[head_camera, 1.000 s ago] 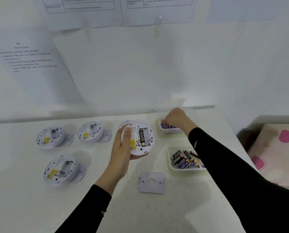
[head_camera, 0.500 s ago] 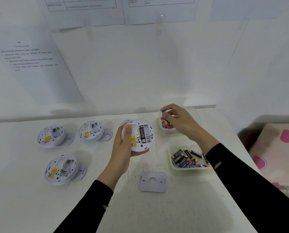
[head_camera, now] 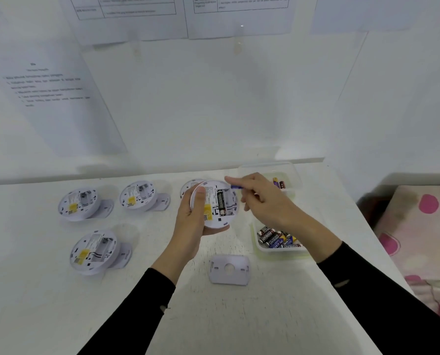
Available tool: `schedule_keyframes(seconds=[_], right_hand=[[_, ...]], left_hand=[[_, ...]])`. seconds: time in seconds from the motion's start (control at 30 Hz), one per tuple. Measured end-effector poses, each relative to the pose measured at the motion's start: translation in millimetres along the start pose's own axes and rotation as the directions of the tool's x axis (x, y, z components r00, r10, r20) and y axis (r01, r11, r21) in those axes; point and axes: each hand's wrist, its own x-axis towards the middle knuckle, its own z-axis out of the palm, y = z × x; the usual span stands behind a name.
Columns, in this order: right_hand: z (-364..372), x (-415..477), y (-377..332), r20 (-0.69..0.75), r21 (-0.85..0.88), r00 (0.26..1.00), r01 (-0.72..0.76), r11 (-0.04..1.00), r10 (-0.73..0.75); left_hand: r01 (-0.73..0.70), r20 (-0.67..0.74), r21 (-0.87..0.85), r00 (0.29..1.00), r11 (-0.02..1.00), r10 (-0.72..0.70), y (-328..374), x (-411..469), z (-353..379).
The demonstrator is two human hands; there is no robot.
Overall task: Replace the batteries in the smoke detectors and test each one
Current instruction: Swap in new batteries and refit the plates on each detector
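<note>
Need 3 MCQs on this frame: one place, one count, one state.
1. Where is the loose mounting plate? A on the table, on the person's side of the held detector; B on the wall; C on the floor.
2. How many detectors lie left of the held one? A two; B three; C five.
3. The held detector's battery bay is: A empty; B open, one black battery inside; C covered.
Key: 1A, it lies flat, nearer than the left hand. 2B, back-left detector, back-middle detector, front detector. 3B, one cell is seated; the right hand pinches a purple battery beside it.
</note>
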Motion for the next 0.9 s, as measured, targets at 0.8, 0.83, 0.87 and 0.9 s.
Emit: schedule_keyframes(seconds=[0.8,0.83,0.87,0.9], right_hand=[[53.1,-5.6,22.9,-0.232,-0.241,0.954,0.133,0.961,-0.190],[55.4,-8.1,24.1,-0.242,-0.340,0.944,0.132,0.931,-0.223],[55.9,-9.9,24.5,-0.249,-0.428,0.937,0.121,0.896,-0.246],[55.4,-10.4,24.6,-0.249,-0.491,0.934,0.106,0.865,-0.256]], left_hand=[[-0.011,-0.114,-0.116,0.993,0.993,-0.002,5.3,-0.4,6.7],[-0.015,-0.119,-0.118,0.993,0.993,0.000,6.0,0.3,6.9],[-0.019,-0.127,-0.112,0.992,0.994,0.005,5.7,0.6,7.0],[-0.023,-0.135,-0.102,0.991,0.995,0.009,4.1,1.1,6.3]])
